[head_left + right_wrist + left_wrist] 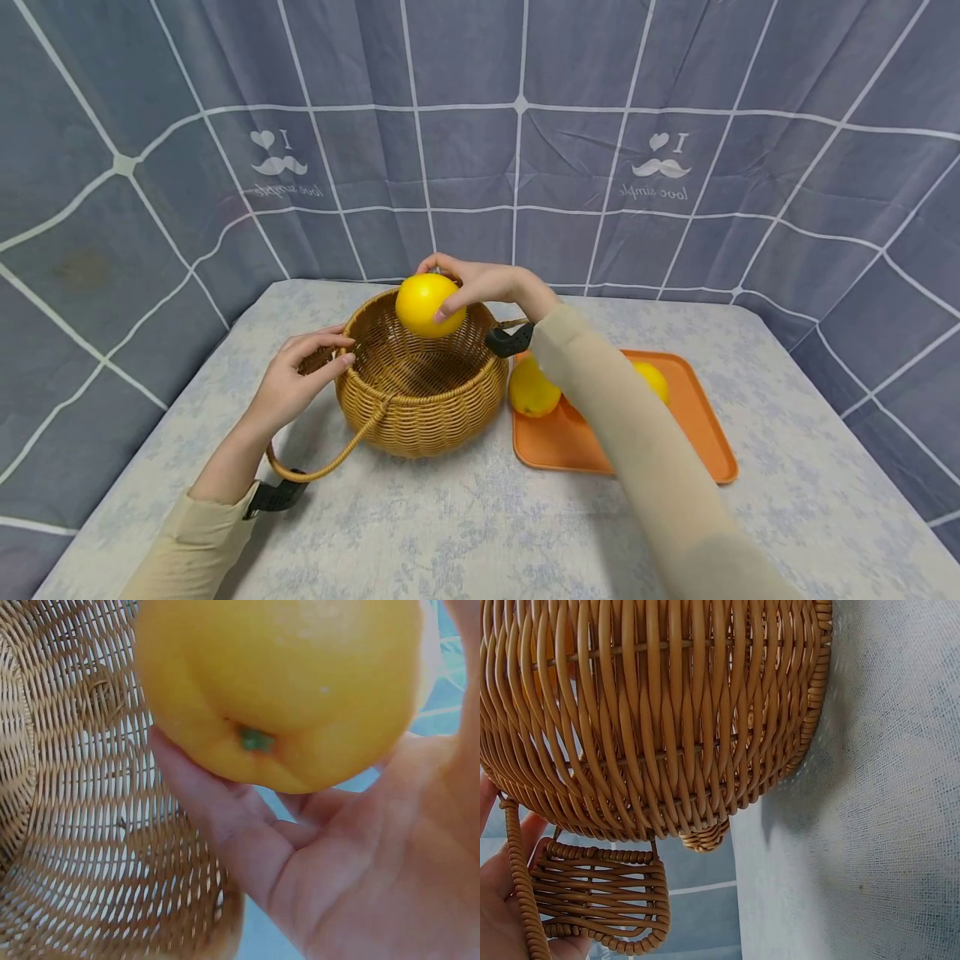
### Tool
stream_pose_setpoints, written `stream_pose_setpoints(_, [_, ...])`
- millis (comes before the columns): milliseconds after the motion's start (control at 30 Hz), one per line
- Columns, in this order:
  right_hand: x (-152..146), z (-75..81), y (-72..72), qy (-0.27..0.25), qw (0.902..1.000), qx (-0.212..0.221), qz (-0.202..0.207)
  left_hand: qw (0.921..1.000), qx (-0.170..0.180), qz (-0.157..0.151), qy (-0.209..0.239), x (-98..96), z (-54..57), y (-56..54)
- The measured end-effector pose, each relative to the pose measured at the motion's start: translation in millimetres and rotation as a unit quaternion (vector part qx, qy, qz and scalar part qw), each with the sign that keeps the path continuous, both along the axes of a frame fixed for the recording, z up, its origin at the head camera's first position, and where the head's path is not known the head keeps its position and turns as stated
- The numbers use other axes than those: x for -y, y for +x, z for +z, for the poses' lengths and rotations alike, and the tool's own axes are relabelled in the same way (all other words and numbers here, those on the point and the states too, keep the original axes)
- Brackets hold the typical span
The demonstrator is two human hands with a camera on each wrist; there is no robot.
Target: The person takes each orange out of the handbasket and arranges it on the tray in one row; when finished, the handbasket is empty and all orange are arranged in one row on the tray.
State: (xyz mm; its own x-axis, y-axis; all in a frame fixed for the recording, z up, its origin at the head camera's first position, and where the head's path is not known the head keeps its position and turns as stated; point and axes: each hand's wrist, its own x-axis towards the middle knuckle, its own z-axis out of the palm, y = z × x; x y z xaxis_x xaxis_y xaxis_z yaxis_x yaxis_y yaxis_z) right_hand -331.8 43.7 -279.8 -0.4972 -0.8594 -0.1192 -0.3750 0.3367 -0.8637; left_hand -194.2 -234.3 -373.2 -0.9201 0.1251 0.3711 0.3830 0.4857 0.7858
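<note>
A round wicker basket (423,427) stands left of the middle of the table, its inside bare where it shows. My left hand (288,379) grips the basket's left rim, fingertips over the edge, beside a small woven ear (604,892). My right hand (491,285) holds a yellow citrus fruit (424,305) above the basket's opening, thumb on the near side and fingers round the far side. The green stem end (255,739) of that fruit faces the right wrist camera. Some of the right fingers are hidden behind the fruit.
An orange tray (558,452) lies right of the basket, partly covered by the right forearm. On it sit a yellow fruit (533,390) and another yellow fruit (652,380). The basket's handle (348,450) droops at its front left. A grey checked curtain (465,158) hangs behind the table.
</note>
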Motion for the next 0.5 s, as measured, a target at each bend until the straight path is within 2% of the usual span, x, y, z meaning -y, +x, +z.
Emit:
stream_pose_setpoints(267, [-38, -2.5, 9.7, -0.046, 0.9981, -0.009, -0.040, 0.9999, -0.008, -0.001, 0.006, -0.5, -0.2, -0.6])
stream_pose_setpoints(500, [-77, -1.1, 23.6, -0.106, 0.9901, -0.038, -0.083, 0.9998, -0.015, 0.006, 0.011, -0.1, -0.2, -1.7])
